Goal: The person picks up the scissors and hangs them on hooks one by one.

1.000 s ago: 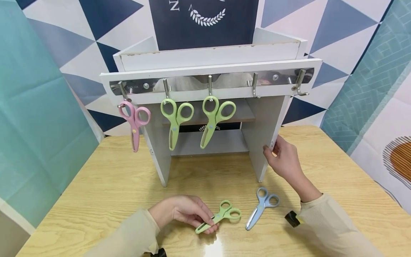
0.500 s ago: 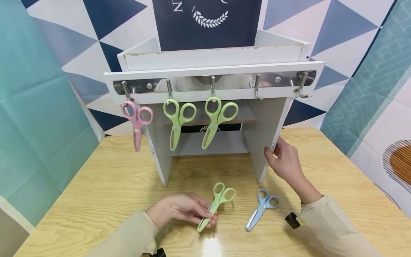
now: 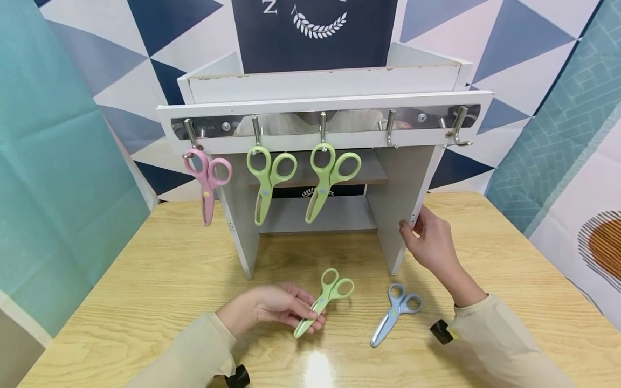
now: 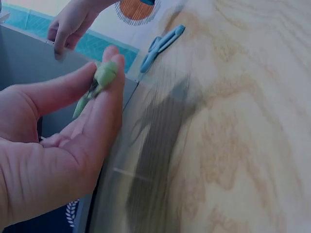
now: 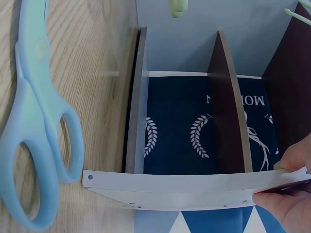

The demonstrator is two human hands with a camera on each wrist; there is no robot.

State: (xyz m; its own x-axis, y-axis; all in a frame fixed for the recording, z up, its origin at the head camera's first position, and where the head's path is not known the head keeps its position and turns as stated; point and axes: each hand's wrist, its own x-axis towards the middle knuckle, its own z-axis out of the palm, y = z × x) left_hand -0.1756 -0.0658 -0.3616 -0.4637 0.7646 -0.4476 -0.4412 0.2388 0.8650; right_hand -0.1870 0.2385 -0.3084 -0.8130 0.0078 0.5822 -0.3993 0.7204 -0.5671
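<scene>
My left hand (image 3: 283,307) pinches a pair of green scissors (image 3: 324,298) by the blades between thumb and fingers, handle loops pointing up and away; the left wrist view shows them held above the wood surface. My right hand (image 3: 430,241) grips the front edge of the right side panel (image 3: 405,215) of a white shelf unit. Blue scissors (image 3: 394,317) lie on the table between my hands. From the unit's hook rail (image 3: 359,124) hang pink scissors (image 3: 207,178) on the leftmost hook and two green pairs, the left green scissors (image 3: 266,183) and the middle green scissors (image 3: 325,183).
The two right-hand hooks, the fourth hook (image 3: 390,129) and the end hook (image 3: 458,126), carry nothing. Inside the unit are a middle shelf (image 3: 339,170) and a lower board (image 3: 315,213). The wooden table (image 3: 160,269) extends to both sides, with patterned cloth behind.
The green scissors in my left hand have turned so their handle loops point more upward, and they have risen slightly. My right hand keeps its grip on the panel.
</scene>
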